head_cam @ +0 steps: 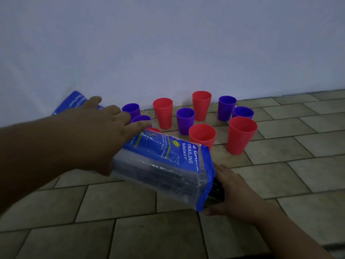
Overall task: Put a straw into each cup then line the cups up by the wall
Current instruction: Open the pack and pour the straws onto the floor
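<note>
Right hand [240,195], nearest, curls round dark straws [217,191] jutting from the soft plastic packet [164,165] gripped by the left hand [104,128]; light, slick and crushable, they likely want a gentle pinch near their ends; strawless cups [202,136] cluster along the floor's [130,230] far edge.

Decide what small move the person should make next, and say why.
Probably pull one of the dark straws from the bag: the right hand grips them at its open end, the left hand holds its far end, and the cups in view hold no straw yet.
</note>
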